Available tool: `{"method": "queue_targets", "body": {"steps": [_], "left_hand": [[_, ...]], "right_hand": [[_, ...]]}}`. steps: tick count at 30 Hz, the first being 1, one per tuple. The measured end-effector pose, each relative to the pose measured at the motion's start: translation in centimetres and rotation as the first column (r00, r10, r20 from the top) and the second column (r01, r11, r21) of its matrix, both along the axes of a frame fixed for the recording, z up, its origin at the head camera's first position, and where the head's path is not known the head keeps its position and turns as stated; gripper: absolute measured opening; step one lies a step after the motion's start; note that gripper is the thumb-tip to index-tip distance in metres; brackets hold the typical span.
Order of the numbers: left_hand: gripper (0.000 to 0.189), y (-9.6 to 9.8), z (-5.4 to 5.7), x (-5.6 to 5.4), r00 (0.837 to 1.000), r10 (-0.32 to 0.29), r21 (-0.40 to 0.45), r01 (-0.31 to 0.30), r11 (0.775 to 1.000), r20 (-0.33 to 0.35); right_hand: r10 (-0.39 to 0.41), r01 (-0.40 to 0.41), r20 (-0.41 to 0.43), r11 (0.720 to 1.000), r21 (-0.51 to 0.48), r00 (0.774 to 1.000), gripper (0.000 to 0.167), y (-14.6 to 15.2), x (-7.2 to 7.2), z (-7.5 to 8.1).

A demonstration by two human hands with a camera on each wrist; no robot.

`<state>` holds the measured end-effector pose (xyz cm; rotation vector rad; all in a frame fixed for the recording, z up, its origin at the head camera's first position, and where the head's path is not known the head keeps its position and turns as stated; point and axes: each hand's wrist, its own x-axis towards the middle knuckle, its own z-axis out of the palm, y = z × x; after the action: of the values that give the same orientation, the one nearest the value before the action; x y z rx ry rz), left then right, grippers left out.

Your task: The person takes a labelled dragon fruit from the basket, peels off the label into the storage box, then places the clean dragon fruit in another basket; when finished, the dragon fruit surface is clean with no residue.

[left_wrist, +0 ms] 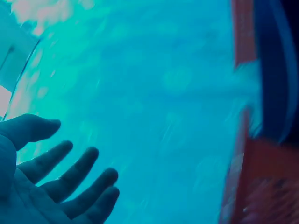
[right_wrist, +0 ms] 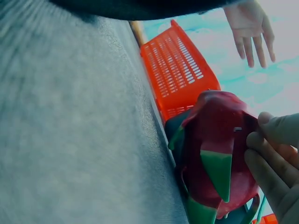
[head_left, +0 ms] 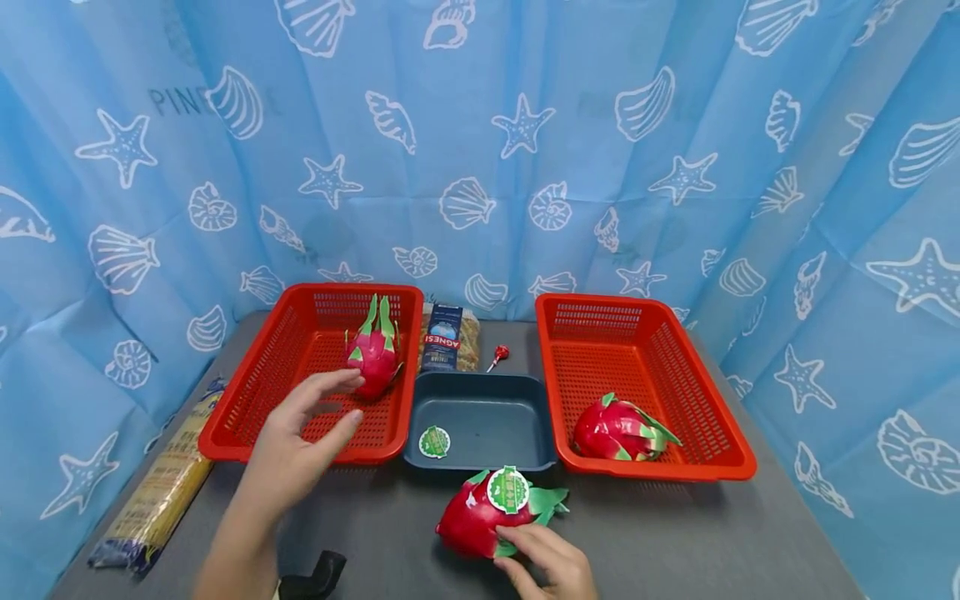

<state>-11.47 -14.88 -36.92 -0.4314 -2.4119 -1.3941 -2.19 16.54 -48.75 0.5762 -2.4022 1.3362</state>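
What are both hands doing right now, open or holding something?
Left hand: open, fingers relaxed, holding nothing.
Right hand: closed on the nearest dragon fruit, gripping it with thumb and fingers.

Grey table (head_left: pixel 675 533): two red baskets (head_left: pixel 243 387) (head_left: pixel 705 396), dark tray (head_left: pixel 491 429) between, two packets (head_left: pixel 442 337) (head_left: pixel 168 475), lollipop (head_left: pixel 502 352).

Blue fabric curtain (head_left: pixel 465 150) is showing white shell and starfish outlines. Left red rectangular plastic basket (head_left: pixel 318 358) and right red rectangular plastic basket (head_left: pixel 600 367) are showing perforated grids. Front glossy red oval dragon fruit (head_left: pixel 465 518) is sporting green leaf tips plus a round green-and-white sticker (head_left: pixel 507 490). Shallow rectangular plastic tray (head_left: pixel 487 421) is reading dark slate-blue.
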Motion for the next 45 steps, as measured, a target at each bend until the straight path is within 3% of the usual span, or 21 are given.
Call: {"method": "queue_targets", "body": {"steps": [4,8,13,18,21,23,28,34,39,42,45], "left_hand": [[0.047,2.5,-1.8,1.1,0.984,-0.120,0.018,0.119,0.993,0.130],[0.049,4.6,-4.0,1.8,0.942,-0.201,0.047,0.195,0.980,0.269],[0.051,6.1,-7.0,1.9,0.876,-0.325,0.048,0.330,0.943,0.357],[0.065,7.1,-9.6,2.3,0.783,-0.451,0.092,0.459,0.884,0.428],[0.078,8.1,-10.9,2.7,0.753,-0.478,0.097,0.491,0.866,0.452],[0.084,8.7,-11.6,3.0,0.765,-0.470,0.068,0.494,0.867,0.440],[0.084,9.6,-12.7,3.2,0.830,-0.428,-0.012,0.462,0.887,0.356],[0.083,9.7,-13.0,3.2,0.865,-0.395,-0.069,0.435,0.898,0.308],[0.084,9.5,-13.4,3.2,0.887,-0.387,-0.092,0.421,0.903,0.253],[0.086,9.3,-13.4,3.2,0.893,-0.379,-0.101,0.412,0.906,0.243],[0.086,9.2,-13.5,3.3,0.894,-0.385,-0.110,0.417,0.902,0.230]], "right_hand": [[0.039,-0.041,-0.062,0.999,-0.035,0.997,0.044,0.2,-0.3,-0.3],[0.055,-0.061,-0.100,0.997,-0.056,0.993,0.044,0.4,-0.5,-0.4],[0.078,-0.083,-0.079,0.994,-0.066,0.994,0.040,0.2,-0.6,-0.4],[0.115,-0.124,-0.114,0.989,-0.077,0.987,0.040,0.1,-0.8,-0.8],[0.124,-0.134,-0.127,0.988,-0.080,0.984,0.042,0.1,-0.8,-1.0],[0.126,-0.136,-0.116,0.987,-0.080,0.985,0.042,0.1,-0.8,-1.0],[0.135,-0.140,-0.071,0.987,-0.076,0.988,0.041,0.2,-0.7,-0.7],[0.174,-0.173,0.024,0.983,-0.064,0.984,0.033,1.0,-1.0,1.5],[0.005,-0.005,0.031,1.000,-0.015,1.000,0.031,1.4,-2.5,4.3],[-0.092,0.089,0.102,0.995,0.034,0.991,0.029,1.2,-3.9,5.5],[-0.139,0.118,0.197,0.986,0.115,0.971,0.027,1.0,-5.4,6.2]]}}
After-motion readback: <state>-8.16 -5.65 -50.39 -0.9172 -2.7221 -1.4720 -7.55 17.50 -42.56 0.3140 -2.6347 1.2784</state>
